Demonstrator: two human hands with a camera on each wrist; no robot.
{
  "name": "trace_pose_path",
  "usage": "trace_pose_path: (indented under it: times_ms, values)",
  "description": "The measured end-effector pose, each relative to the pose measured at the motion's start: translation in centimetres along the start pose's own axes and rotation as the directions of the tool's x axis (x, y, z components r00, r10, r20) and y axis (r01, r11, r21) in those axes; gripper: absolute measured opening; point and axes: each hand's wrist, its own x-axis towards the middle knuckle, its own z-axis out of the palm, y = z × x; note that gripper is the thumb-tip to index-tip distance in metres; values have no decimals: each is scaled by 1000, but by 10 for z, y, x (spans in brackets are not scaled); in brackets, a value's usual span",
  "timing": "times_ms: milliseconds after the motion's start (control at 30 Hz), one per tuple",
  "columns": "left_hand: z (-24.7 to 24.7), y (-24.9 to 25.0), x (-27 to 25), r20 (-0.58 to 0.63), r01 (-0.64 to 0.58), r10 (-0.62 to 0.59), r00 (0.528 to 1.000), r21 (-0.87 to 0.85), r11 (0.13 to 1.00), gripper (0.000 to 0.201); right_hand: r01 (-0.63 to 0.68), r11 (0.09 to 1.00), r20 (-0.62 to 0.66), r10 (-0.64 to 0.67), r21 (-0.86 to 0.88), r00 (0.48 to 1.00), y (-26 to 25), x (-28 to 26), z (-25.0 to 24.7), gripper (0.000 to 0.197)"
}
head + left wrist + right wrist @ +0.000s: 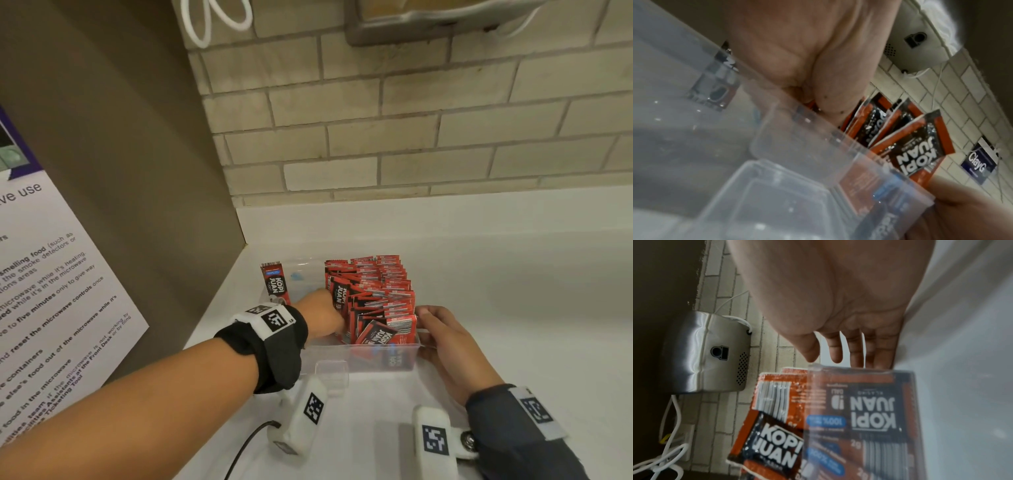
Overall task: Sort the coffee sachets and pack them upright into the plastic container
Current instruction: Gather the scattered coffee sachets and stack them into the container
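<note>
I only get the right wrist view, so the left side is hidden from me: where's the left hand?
Observer: The left hand is inside the container, against the left face of the sachets.
Operator: Is the container full?
Observer: No. Sachets fill only its right part.
Operator: Anything in the left part?
Observer: A lone sachet at the left wall, nearly upright.

beige brick wall (pixel 411 137), white counter (pixel 513 308)

sachets (pixel 373 294) packed right in container (pixel 363 356), one sachet (pixel 274 282) left
</note>
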Motion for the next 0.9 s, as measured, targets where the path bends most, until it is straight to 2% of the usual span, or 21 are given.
trace_pose_path:
  times_ms: [133,367,633,667,800,833,900]
  values:
    - [-3,1,-2,48,53,-48,998,-111,992,34,6,1000,1,-6,-11,1000,-1,0,-1,23]
    - [1,-1,-4,111,117,-80,991,-379,918,43,2,1000,8,-2,-2,1000,1,-2,-1,24]
    - [-9,-4,-11,53,157,-148,988,-393,906,30,6,1000,4,-6,-6,1000,0,-2,-3,24]
    - [-10,-3,-13,36,153,-152,988,-410,899,31,8,1000,-2,-8,-8,1000,0,-1,-3,24]
    - [-22,-10,-25,-71,45,-73,995,-331,943,68,40,999,-58,-41,-25,997,-6,0,-7,22]
    - [-26,-12,-30,-100,4,-38,994,-321,947,72,54,998,-74,-55,-21,996,-8,1,-9,21]
    - [-36,-19,-45,-188,-107,39,981,-366,924,66,81,997,-81,-81,-11,993,-11,0,-11,18]
